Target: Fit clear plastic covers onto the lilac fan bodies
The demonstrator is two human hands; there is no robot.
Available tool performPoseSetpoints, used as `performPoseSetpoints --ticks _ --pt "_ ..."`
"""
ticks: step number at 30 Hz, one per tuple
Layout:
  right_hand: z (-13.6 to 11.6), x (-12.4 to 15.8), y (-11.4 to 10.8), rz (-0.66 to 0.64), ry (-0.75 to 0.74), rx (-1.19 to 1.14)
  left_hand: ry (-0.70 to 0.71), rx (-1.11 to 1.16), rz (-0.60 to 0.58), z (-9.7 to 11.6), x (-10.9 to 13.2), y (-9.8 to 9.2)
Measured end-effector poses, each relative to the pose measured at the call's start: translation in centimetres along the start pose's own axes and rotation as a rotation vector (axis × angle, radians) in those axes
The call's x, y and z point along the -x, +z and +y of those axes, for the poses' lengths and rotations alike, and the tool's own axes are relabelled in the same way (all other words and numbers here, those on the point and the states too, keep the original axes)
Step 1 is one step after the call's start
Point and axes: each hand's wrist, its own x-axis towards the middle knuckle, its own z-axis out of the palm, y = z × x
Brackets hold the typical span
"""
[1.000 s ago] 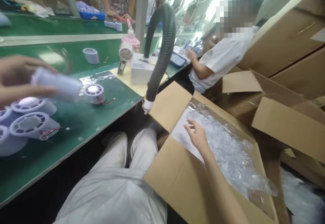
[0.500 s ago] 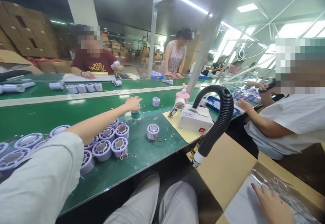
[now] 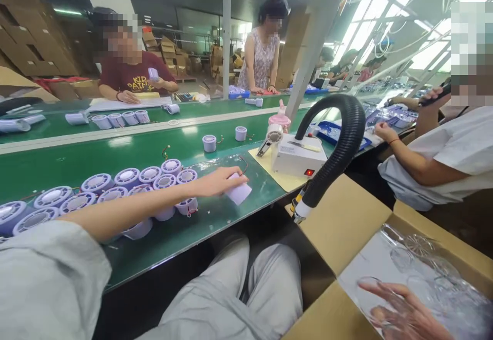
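Note:
My left hand [image 3: 223, 182] is closed on a lilac cylindrical fan housing [image 3: 239, 191], tilted just above the green bench. A thin wire sticks up beside its fingers. To its left stand several similar housings [image 3: 164, 182] in rows, their slotted round ends up and thin wires trailing. Two more housings [image 3: 209, 144] stand farther back on the green belt. Low at the right, my right hand [image 3: 408, 306] is inside a cardboard box [image 3: 358, 227], its fingers around a clear plastic grille [image 3: 385, 299]. Other clear round grilles [image 3: 419, 247] lie in the box, partly blurred.
A white device [image 3: 298, 156] with a lit red switch and a black flexible hose [image 3: 352, 124] stands right of my left hand. Behind it are a pink bottle [image 3: 280, 119] and a blue tray [image 3: 335, 134]. Co-workers sit across the belt and at my right.
My left hand has come back from the far housing to the near single one and grasped it, tilting it. My right hand has taken hold of a clear grille. The view has tipped downward.

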Motion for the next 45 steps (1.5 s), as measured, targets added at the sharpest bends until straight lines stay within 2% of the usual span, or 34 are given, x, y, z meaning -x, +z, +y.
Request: performPoseSetpoints --ticks 1,3,5,6,9,12,15,19,23,26,29,31,33,37,39,43,45 --pt "0.5 0.7 2.3 -0.052 0.042 -0.049 -0.076 0.203 -0.045 0.7 1.1 1.0" --pt "1.3 2.0 6.9 -0.19 0.03 -0.097 -0.27 0.762 -0.198 1.8 3.2 3.7" --pt "1.4 3.1 11.2 -0.295 -0.094 -0.136 -0.438 1.288 -0.364 2.6 4.9 6.7" --pt "1.1 3.6 13.0 -0.348 -0.129 -0.153 -0.481 1.443 -0.433 2.8 5.6 8.1" --pt "-0.6 4.5 16.8 -0.58 -0.232 -0.072 -0.503 1.636 -0.558 2.8 6.6 11.7" --pt "-2.6 4.8 18.1 -0.701 -0.431 0.148 -0.518 1.688 -0.599 2.7 6.9 13.5" --pt "-3.6 5.3 18.2 -0.665 -0.657 0.406 -0.55 1.685 -0.633 2.4 6.8 14.0" --pt "-3.5 6.1 18.8 -0.522 -0.914 0.863 -0.557 1.572 -0.666 2.1 6.6 14.4" --pt "-3.6 6.3 20.3 -0.339 -0.942 1.238 -0.504 1.33 -0.682 2.7 6.5 14.5" --pt "-4.1 6.2 21.3 -0.235 -0.911 1.359 -0.388 1.032 -0.62 3.6 6.5 13.8" --pt "-4.3 6.1 21.7 -0.194 -0.886 1.401 -0.184 0.701 -0.507 4.4 6.6 12.9" --pt "-4.2 5.9 21.7 -0.228 -0.844 1.396 -0.057 0.506 -0.409 4.7 6.8 12.6" --pt "-4.2 5.7 21.4 -0.28 -0.791 1.329 -0.003 0.383 -0.328 4.9 7.2 12.5" --pt "-4.5 5.5 20.8 -0.327 -0.659 1.091 -0.035 0.349 -0.212 5.2 7.9 12.6" --pt "-4.9 5.5 20.7 -0.35 -0.614 1.06 -0.032 0.349 -0.177 5.4 8.2 12.5" --pt "-5.4 5.9 20.9 -0.46 -0.64 1.051 0.063 0.333 -0.096 5.1 8.2 12.4" --pt "-5.3 6.0 21.0 -0.43 -0.652 0.928 0.102 0.376 -0.035 4.3 8.1 13.0"
